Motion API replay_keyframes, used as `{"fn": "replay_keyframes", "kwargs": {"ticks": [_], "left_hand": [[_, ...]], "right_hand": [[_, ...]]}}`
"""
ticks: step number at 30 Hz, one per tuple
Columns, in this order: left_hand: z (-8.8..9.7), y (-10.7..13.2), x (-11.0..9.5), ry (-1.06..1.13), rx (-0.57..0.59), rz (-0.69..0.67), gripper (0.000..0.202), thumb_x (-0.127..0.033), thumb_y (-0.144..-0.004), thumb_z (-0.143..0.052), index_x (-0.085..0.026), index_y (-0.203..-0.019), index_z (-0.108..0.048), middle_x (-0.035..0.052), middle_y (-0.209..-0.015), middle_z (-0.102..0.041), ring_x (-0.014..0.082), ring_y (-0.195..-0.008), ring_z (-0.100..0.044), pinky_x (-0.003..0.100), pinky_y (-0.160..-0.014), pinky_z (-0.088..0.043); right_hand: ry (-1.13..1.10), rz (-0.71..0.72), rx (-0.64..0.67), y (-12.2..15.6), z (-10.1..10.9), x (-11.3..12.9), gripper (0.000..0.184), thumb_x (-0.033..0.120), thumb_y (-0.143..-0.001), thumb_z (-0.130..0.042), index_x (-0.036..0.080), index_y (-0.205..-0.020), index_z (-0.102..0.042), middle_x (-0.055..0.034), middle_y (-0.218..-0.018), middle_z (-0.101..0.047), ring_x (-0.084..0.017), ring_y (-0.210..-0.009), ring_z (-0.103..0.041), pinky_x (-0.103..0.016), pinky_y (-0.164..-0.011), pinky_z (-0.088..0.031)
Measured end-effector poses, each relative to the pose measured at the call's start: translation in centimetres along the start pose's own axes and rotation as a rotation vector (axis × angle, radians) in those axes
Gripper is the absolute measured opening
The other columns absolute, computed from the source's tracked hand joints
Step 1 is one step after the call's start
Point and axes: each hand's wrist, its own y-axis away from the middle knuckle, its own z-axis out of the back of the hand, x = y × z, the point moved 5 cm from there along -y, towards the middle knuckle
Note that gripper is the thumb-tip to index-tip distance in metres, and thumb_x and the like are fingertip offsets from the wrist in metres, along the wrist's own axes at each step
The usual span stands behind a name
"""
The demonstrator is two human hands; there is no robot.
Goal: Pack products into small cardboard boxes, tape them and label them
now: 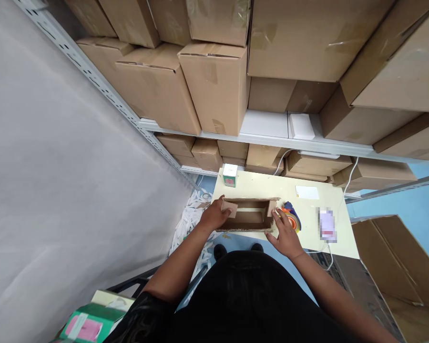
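A narrow, open-topped cardboard box (249,227) lies lengthwise at the table's near edge, with short flaps at both ends. My left hand (215,215) is closed on its left end, thumb pressing the left flap (230,208). At the opposite end, my right hand (286,234) grips the near corner, fingertips against the right flap (271,208) and thumb on the near side. Inside, the box shows bare brown walls and a paler strip. Just beyond my right fingers sits a tape roll (293,221) with a dark blue part beside it.
A small green-and-white box (230,175) stands at the back left of the pale table (257,183). To the right lie a white card (307,192) and a blurred-out phone-like item (327,225) with a cable. Shelves of cartons (214,90) rise ahead; a large open carton (403,257) is at right.
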Motion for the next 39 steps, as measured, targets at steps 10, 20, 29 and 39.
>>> {"fn": "replay_keyframes", "kwargs": {"ticks": [10,20,29,39], "left_hand": [[-0.3,-0.2,2.8,-0.095,0.121,0.225,0.049,-0.067,-0.084,-0.06,-0.02,-0.094,-0.07,0.0211,-0.103,-0.075,0.0412,-0.106,-0.069,0.045,-0.087,-0.048],[-0.3,2.6,5.3,0.48,0.037,0.142,0.038,-0.053,-0.079,-0.07,-0.021,-0.1,-0.072,0.0008,-0.072,-0.068,0.0201,-0.067,-0.064,0.03,-0.069,-0.049],[0.5,3.0,3.2,0.779,0.205,-0.073,0.069,-0.033,-0.068,-0.082,-0.026,-0.133,-0.062,0.0096,-0.131,-0.064,0.0256,-0.119,-0.06,0.035,-0.092,-0.053],[-0.9,3.8,6.7,0.556,-0.06,0.228,0.029,-0.021,-0.07,-0.064,-0.021,-0.099,-0.064,-0.0024,-0.079,-0.063,0.0152,-0.067,-0.058,0.026,-0.064,-0.042]], "right_hand": [[-0.028,0.083,0.109,-1.3,-1.4,0.0,0.063,0.04,-0.095,-0.061,0.027,-0.155,-0.044,-0.0102,-0.165,-0.037,-0.035,-0.141,-0.049,-0.055,-0.113,-0.045],[-0.117,0.049,0.125,-3.4,-1.4,-0.7,0.036,0.04,-0.091,-0.064,0.021,-0.122,-0.069,-0.0116,-0.161,-0.044,-0.035,-0.136,-0.054,-0.052,-0.109,-0.05],[-0.184,0.131,0.176,-3.4,-1.0,-1.0,0.017,0.032,-0.091,-0.062,0.025,-0.08,-0.073,-0.0037,-0.153,-0.054,-0.03,-0.119,-0.064,-0.051,-0.102,-0.053],[-0.17,0.212,0.29,-3.6,-0.1,-1.7,0.02,0.019,-0.079,-0.061,0.025,-0.081,-0.08,-0.002,-0.154,-0.053,-0.031,-0.125,-0.063,-0.051,-0.102,-0.054]]}}
